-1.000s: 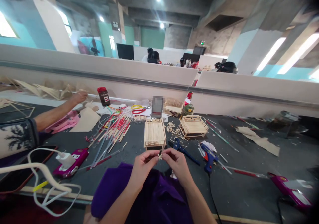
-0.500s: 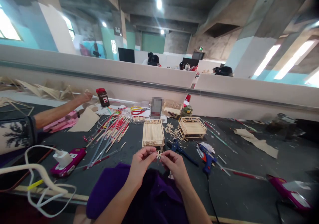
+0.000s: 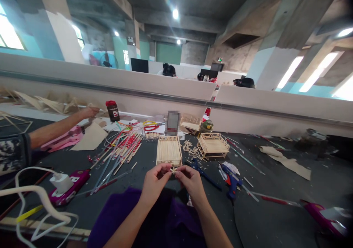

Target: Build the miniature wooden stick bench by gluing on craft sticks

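Between my fingertips is a small star-shaped piece of short wooden sticks [image 3: 173, 171]. My left hand [image 3: 156, 180] pinches it from one side, and my right hand [image 3: 191, 182] pinches it from the other. Just beyond my fingers stands a miniature bed-like frame of wooden sticks [image 3: 168, 150], its near edge partly hidden by my left hand. A similar railed stick model [image 3: 213, 145] stands to its right. Loose short sticks [image 3: 191, 149] lie between the two models. Dark blue pliers [image 3: 205, 174] rest beside my right hand.
A blue hot glue gun [image 3: 233, 185] lies to the right, its cord running towards me. On the left are a heap of sticks and tubes [image 3: 124, 147], a magenta power strip [image 3: 70, 185] and white cables. Another person's arm [image 3: 63, 125] reaches in near a red-lidded jar [image 3: 112, 111].
The view has shifted slightly. My hands still hold the star-shaped piece, which now shows more of its face. The other person's hand has lowered a little beside the jar.
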Demonstrator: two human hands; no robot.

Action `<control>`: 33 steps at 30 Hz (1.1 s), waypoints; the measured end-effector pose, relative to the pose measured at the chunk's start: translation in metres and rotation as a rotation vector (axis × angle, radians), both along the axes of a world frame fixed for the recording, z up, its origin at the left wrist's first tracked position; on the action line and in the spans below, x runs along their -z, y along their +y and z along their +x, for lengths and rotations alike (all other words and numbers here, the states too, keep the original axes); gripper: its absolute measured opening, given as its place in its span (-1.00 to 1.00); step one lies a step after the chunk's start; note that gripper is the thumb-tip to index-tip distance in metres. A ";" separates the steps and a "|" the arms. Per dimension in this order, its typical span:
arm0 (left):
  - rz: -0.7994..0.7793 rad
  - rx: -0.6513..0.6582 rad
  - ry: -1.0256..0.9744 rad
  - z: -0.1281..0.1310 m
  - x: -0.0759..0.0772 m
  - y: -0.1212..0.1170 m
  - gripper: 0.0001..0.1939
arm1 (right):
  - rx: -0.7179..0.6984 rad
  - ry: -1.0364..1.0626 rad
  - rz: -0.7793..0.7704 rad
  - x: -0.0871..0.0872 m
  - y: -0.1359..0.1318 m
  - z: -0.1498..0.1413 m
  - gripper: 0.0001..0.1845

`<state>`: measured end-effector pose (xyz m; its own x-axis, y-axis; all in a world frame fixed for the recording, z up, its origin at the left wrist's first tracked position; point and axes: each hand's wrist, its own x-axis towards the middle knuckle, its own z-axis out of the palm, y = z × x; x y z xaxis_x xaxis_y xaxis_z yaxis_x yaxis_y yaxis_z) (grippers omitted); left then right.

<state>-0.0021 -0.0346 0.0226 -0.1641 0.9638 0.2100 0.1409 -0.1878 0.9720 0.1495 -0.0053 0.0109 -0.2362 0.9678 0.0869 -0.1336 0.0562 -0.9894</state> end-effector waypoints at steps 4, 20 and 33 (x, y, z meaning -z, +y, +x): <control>0.087 -0.026 0.261 -0.005 -0.006 0.002 -0.75 | 0.056 -0.028 0.036 0.003 0.008 0.001 -0.71; -0.002 0.393 0.926 -0.020 -0.054 0.070 -0.19 | 0.285 -0.173 0.082 0.026 0.023 -0.011 -0.67; 0.081 0.412 0.778 -0.017 -0.031 0.080 -0.24 | 0.361 -0.312 0.203 0.027 0.022 -0.010 -0.73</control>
